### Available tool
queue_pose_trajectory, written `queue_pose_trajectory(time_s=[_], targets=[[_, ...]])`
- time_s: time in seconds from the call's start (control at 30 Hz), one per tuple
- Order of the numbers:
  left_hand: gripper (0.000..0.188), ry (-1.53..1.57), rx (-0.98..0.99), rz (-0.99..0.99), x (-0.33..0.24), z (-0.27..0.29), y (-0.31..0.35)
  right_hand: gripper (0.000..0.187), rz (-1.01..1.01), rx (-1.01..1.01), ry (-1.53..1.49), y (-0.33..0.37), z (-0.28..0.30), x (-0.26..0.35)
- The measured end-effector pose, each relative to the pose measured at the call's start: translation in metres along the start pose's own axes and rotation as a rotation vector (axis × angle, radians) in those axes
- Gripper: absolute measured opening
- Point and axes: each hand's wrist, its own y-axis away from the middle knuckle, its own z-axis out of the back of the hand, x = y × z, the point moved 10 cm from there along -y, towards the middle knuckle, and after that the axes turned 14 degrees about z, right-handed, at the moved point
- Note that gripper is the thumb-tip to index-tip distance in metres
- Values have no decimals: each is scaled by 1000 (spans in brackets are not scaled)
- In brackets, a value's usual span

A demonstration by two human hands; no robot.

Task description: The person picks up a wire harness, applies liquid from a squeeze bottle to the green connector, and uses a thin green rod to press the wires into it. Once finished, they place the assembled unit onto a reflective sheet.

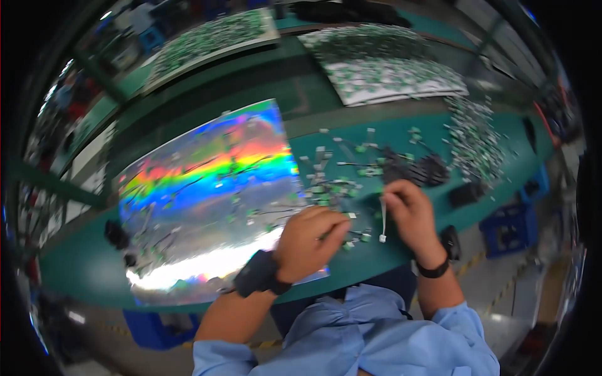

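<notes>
Pinched at upper end between thumb and fingertips of right hand (407,203): thin white cable piece (384,220), hanging over the near middle-right of green table (75,263), white connector at its lower end. Just left, with curled fingers and thumb near forefinger: left hand (310,241), over near right part of rainbow-sheen silver sheet (207,219); can't tell if gripping anything. Just beyond both hands: loose cluster of small green-and-white parts (329,188). Beyond right hand: dark crumpled bundle (414,169). Farther right: big heap of similar parts (476,138). On sheet, scattered: short dark-wired pieces, blurry. Far right: part-covered white boards (401,84). Far left: another loaded board (213,41). On floor, right of table: blue stool (511,230).
</notes>
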Motion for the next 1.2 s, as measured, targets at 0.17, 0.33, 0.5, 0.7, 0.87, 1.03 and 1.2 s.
queue_pose_trajectory(time_s=[0.17, 0.33, 0.5, 0.7, 0.87, 1.03, 1.2], targets=[[22, 300, 79, 186, 5, -8, 0, 9, -172, 113, -541, 19, -35, 14], [31, 360, 154, 116, -5, -14, 2, 14, -136, 277, -776, 30, -62, 22], [33, 251, 156, -28, -15, -8, 4, 14, -155, 304, -799, 30, -68, 22], [31, 208, -8, -91, -18, 5, 7, 12, -160, 222, -411, 35, -47, 18], [31, 73, 8, -86, -18, -2, 10, 12, 165, 272, -186, 28, -28, 70], [31, -108, -11, -246, -33, -6, 10, 13, 228, 213, 117, 13, -29, 85], [29, -208, 6, -306, -40, -11, 12, 17, 288, 264, 250, 13, -35, 83]])
